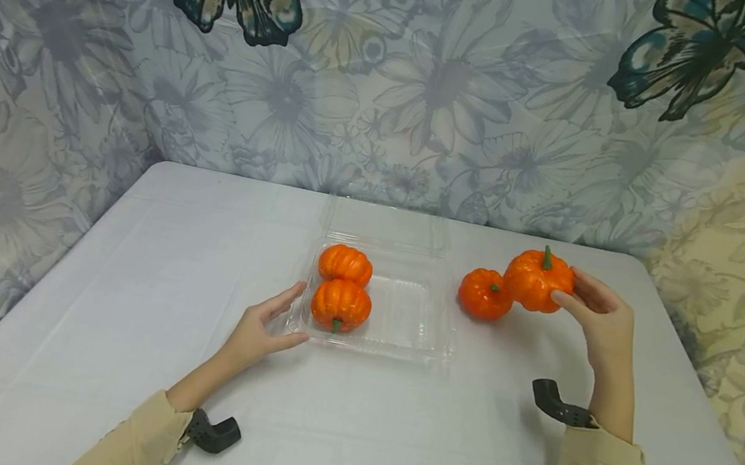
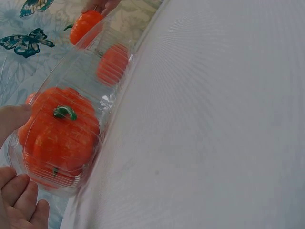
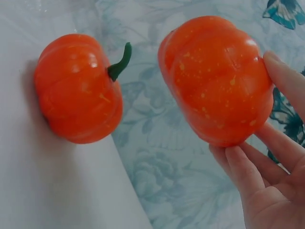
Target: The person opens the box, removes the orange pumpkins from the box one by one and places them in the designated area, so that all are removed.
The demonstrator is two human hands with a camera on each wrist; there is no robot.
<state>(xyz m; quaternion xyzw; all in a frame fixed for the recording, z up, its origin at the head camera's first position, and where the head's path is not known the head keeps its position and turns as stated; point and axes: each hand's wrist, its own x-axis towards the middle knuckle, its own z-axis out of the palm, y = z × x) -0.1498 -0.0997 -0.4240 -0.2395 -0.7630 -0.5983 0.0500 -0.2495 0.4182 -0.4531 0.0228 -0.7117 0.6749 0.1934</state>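
My right hand [image 1: 605,322] grips a small orange toy pumpkin [image 1: 533,281] with a green stem, held above the table's right side. In the right wrist view, thumb and fingers pinch that pumpkin from its side. Just left of it, a second pumpkin [image 1: 484,294] sits on the table. Two more pumpkins, a rear one [image 1: 346,263] and a front one [image 1: 340,307], lie in the left half of a clear plastic clamshell box [image 1: 401,347]. At the box's left front corner, my left hand [image 1: 253,337] spreads thumb and fingers beside the wall, apparently touching it.
The box's clear lid [image 1: 384,225] is folded back behind it. A white cloth [image 1: 447,456] covers the table, with patterned butterfly fabric [image 1: 437,104] hanging behind and at the sides. Each wrist wears a black mount, one left [image 1: 212,433], one right [image 1: 560,406].
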